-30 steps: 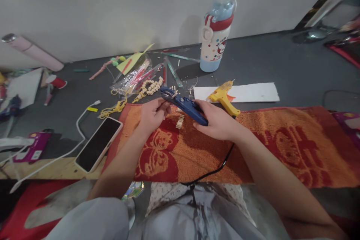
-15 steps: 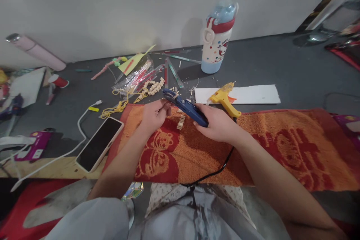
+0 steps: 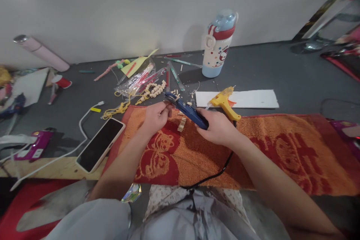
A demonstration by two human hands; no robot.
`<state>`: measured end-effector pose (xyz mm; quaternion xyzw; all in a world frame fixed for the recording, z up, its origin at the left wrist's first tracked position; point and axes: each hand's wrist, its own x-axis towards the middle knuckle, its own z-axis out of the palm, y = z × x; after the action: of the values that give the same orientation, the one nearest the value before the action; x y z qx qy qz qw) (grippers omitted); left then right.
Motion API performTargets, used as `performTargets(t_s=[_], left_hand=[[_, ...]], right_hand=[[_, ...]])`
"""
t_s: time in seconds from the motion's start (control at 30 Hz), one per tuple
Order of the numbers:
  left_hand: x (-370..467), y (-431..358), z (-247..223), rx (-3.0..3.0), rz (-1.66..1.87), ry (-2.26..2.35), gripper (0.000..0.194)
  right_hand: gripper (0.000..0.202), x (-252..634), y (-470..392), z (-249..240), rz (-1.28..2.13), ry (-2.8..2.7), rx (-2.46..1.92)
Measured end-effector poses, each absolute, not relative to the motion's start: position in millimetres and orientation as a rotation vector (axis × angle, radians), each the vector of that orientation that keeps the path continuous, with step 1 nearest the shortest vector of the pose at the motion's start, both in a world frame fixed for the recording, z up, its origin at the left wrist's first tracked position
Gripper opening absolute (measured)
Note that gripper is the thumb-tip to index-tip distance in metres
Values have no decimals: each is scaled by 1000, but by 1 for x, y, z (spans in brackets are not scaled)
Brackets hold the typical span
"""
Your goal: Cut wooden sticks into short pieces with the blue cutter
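My right hand (image 3: 218, 125) is wrapped round one end of a long dark blue hand tool (image 3: 189, 113); its exact kind is not clear. The tool slants up and left above the towel. At its far end my left hand (image 3: 157, 116) is closed, thumb and fingers pinched together at the tool's tip. Whatever lies between those fingertips is too small to make out. Just below the tool, a short row of small pale wooden pieces (image 3: 182, 124) rests on the orange and red towel (image 3: 202, 161). More tiny pale bits lie beyond the tool.
A yellow glue gun (image 3: 223, 99) lies on a white strip (image 3: 255, 98). Behind it stands a drink bottle (image 3: 218, 50). Left are a phone (image 3: 100, 145), a white cable (image 3: 81, 127), yellow string (image 3: 115, 110) with pale pieces, and plastic packets (image 3: 137, 80). A black cord (image 3: 216, 174) crosses the towel.
The view has shifted slightly, so the background sits a little lower. Both hands keep nearly the same pose around the blue tool.
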<state>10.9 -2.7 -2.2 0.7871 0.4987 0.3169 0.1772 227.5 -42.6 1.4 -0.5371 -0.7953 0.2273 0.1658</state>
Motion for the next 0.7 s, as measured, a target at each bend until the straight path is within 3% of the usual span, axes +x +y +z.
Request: performTargets(t_s=[0.7], left_hand=[[6, 3, 1, 2280, 831, 1382, 30]], right_hand=[[39, 225, -42, -2, 681, -2255, -1513]])
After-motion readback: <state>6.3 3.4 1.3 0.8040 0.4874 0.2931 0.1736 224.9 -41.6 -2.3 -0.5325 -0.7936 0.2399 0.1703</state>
